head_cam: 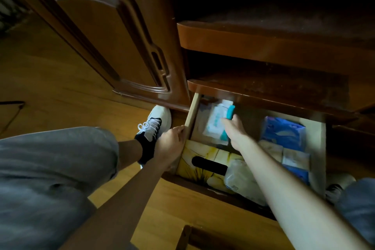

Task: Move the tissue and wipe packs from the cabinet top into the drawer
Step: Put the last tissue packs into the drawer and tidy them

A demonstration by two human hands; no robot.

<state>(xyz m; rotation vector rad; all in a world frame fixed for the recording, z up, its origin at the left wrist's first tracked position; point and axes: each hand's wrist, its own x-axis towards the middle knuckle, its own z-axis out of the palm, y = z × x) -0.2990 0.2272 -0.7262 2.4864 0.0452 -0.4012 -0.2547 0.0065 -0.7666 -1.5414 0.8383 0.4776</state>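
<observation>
Head view, looking down into the open drawer (316, 148) below the cabinet top (263, 91). Right hand (233, 130) reached into the far left part of the drawer, thumb and fingers closed around a wipe pack (218, 122) with a teal edge, its long axis running near to far and tilted slightly rightward, the far end tucked under the overhang of the cabinet top. Left hand (172, 144) curled over the drawer's left side wall (191, 117), gripping it, probably as a brace. Pack touching the right hand and lying just far of the palm, so that hand clearly the nearer one; release likely to depend on whether the pack sat flat on the drawer floor, not possible to judge here. Near left of the drawer filled by a yellow flowered tissue box (203, 158); a clear plastic pack (239, 178) beside it; blue and white tissue packs (284, 138) stacked at the right. Fingertips of the right hand hidden behind the pack; shelf space above too dark to read; any packs left on the cabinet top not visible.
</observation>
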